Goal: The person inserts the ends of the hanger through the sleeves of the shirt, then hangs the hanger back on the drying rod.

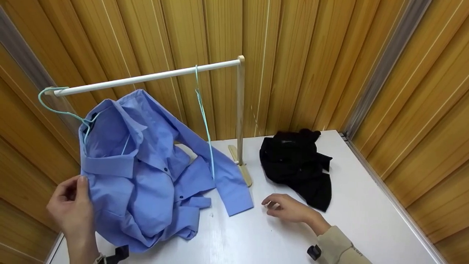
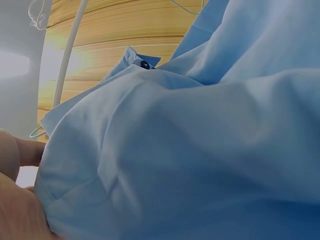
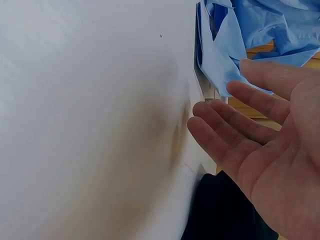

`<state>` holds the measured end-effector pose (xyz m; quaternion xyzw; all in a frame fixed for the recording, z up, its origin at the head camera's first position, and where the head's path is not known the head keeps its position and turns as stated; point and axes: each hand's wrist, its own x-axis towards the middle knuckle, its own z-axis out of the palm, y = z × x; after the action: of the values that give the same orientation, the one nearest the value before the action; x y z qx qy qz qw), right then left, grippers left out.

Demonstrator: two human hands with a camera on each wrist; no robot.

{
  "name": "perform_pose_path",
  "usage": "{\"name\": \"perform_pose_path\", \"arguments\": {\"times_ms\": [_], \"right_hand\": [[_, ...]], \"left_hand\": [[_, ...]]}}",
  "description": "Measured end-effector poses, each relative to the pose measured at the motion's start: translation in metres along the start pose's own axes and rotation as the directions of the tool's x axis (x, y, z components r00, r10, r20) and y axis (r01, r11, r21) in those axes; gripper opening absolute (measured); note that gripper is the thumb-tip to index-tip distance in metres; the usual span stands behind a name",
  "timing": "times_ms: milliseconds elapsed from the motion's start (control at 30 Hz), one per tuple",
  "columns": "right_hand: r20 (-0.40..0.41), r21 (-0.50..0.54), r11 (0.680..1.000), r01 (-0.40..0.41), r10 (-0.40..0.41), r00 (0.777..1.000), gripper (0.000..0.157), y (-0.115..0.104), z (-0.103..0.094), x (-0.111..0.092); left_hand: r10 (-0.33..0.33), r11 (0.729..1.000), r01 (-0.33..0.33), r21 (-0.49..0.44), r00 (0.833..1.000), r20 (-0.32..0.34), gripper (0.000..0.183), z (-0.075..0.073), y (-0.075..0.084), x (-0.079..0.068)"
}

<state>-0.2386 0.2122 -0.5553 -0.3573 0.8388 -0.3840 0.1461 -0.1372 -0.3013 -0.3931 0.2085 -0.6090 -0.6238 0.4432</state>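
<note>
A blue button-up shirt (image 1: pixel 150 198) hangs at the left of the head view, its collar around a light green wire hanger (image 1: pixel 67 113) whose hook meets the rack's left end. My left hand (image 1: pixel 73 207) pinches the shirt's edge below the collar, thumb in front. In the left wrist view the shirt (image 2: pixel 150 150) fills most of the picture, with part of the left hand (image 2: pixel 20 210) at its edge. Low over the table, my right hand (image 1: pixel 289 209) holds nothing; its fingers are relaxed and spread in the right wrist view. One shirt sleeve lies near it.
A small rack with a white rail (image 1: pixel 146 77) and wooden post (image 1: pixel 240 110) stands on the white table (image 1: pixel 234 238). A second green hanger (image 1: pixel 205 124) hangs from the rail. Black clothing (image 1: pixel 293 161) lies crumpled at the right. Wood-look walls (image 1: pixel 293 55) enclose the table.
</note>
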Motion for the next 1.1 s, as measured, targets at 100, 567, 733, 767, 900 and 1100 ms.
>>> {"name": "perform_pose_path", "arguments": {"times_ms": [100, 567, 733, 767, 900, 1100], "right_hand": [[-0.008, -0.028, 1.0, -0.002, 0.002, 1.0, 0.03, -0.001, -0.001, -0.002], [-0.009, -0.039, 0.999, -0.007, 0.007, 1.0, 0.031, -0.001, -0.004, -0.003], [-0.004, -0.031, 0.999, -0.011, 0.011, 1.0, 0.03, -0.002, -0.005, -0.004], [-0.003, -0.03, 0.999, -0.014, 0.014, 1.0, 0.03, -0.002, -0.005, -0.004], [-0.006, -0.037, 0.999, -0.018, 0.018, 1.0, 0.03, -0.001, -0.007, -0.005], [-0.028, -0.067, 0.998, -0.013, 0.011, 1.0, 0.029, -0.001, -0.009, -0.007]], "left_hand": [[0.024, 1.0, -0.024, 0.002, 1.0, -0.001, 0.009, 0.002, -0.001, 0.0], [-0.025, 0.998, 0.023, 0.057, 0.999, 0.023, 0.013, 0.002, -0.001, 0.007], [-0.055, 0.995, 0.053, 0.089, 0.998, 0.024, 0.012, 0.001, 0.001, 0.008], [-0.058, 0.993, 0.055, 0.101, 0.998, 0.026, 0.012, 0.0, 0.001, 0.008], [-0.066, 0.987, 0.06, 0.151, 0.997, 0.038, 0.014, -0.002, 0.001, 0.011], [-0.051, 0.973, 0.035, 0.23, 0.997, 0.063, 0.019, -0.006, 0.001, 0.015]]}}
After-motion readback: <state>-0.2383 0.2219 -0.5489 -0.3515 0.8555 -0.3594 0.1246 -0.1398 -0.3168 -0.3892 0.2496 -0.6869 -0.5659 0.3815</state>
